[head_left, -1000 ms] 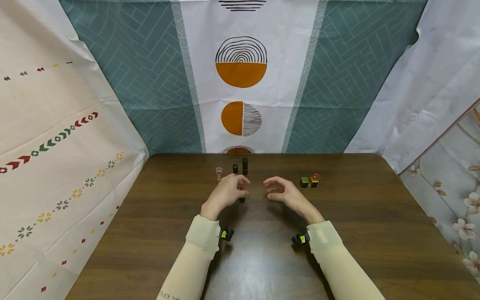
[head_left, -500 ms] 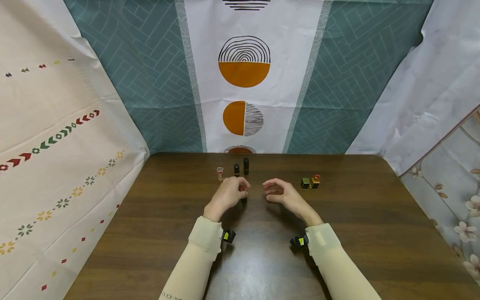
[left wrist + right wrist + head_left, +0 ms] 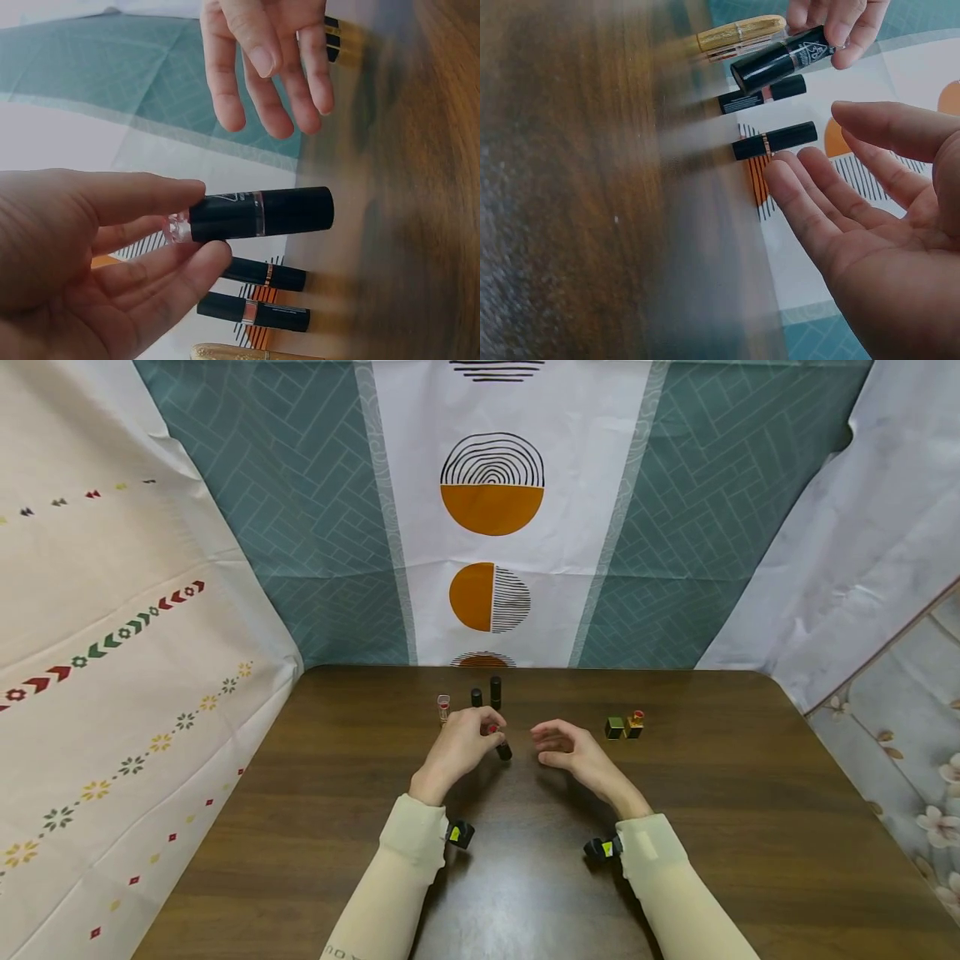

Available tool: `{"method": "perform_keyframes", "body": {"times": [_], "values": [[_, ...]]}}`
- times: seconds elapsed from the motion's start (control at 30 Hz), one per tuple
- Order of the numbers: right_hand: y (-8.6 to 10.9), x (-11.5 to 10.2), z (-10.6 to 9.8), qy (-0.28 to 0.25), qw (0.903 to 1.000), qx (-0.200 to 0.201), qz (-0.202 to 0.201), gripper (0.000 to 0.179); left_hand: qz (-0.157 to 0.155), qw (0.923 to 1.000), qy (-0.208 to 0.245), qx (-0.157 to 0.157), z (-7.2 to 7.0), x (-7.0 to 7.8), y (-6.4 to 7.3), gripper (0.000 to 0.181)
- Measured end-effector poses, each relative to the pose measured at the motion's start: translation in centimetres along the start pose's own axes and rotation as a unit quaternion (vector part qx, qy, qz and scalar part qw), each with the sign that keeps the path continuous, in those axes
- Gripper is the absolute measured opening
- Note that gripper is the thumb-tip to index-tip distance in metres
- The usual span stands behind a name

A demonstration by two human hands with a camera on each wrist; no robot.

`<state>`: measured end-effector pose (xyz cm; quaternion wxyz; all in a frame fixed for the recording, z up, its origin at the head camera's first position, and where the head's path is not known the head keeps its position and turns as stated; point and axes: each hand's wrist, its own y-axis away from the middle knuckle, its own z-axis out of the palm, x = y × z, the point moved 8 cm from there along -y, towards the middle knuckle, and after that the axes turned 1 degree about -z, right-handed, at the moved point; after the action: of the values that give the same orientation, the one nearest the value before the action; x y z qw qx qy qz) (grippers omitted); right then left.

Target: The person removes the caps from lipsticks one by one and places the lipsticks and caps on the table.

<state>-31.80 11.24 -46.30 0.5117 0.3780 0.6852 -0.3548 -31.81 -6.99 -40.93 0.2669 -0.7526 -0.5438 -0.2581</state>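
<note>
My left hand (image 3: 459,745) pinches a black lipstick (image 3: 262,212) near its clear, pinkish top end, between thumb and fingers. Its lower end tilts toward my right hand in the head view. That right hand (image 3: 572,752) hovers a short way to the right, fingers loosely bent and apart, holding nothing. Behind the left hand stand two black lipsticks, a taller one (image 3: 496,692) and a shorter one (image 3: 476,697). A gold lipstick with a clear top (image 3: 443,707) stands just left of them, its lower part behind my left hand.
On the right of the brown wooden table (image 3: 705,793) sit a dark green-and-gold square cap (image 3: 614,728) and a gold lipstick (image 3: 634,725) with its red tip showing. A patterned cloth (image 3: 491,527) hangs behind the table's far edge.
The held lipstick has tilted, its lower end swinging right toward my right hand. Both hands otherwise stay nearly in place, while the head view shifts slightly.
</note>
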Motion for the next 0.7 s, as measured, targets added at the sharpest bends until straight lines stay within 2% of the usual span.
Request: {"method": "perform_keyframes", "body": {"times": [0.23,0.5,0.7], "values": [[0.2,0.2,-0.3,0.003,1.0000,0.006,-0.002,0.043,0.021,0.9995,0.011,0.018,-0.2,0.7,-0.2,0.013],[0.1,0.3,-0.3,0.002,1.0000,0.007,0.000,0.043,0.039,0.9985,0.032,0.022,0.1,1.2,-0.4,0.014],[0.0,0.2,-0.3,0.006,0.9999,0.011,-0.003,0.040,0.042,0.9977,0.050,0.018,0.5,1.3,-0.4,0.016]]}}
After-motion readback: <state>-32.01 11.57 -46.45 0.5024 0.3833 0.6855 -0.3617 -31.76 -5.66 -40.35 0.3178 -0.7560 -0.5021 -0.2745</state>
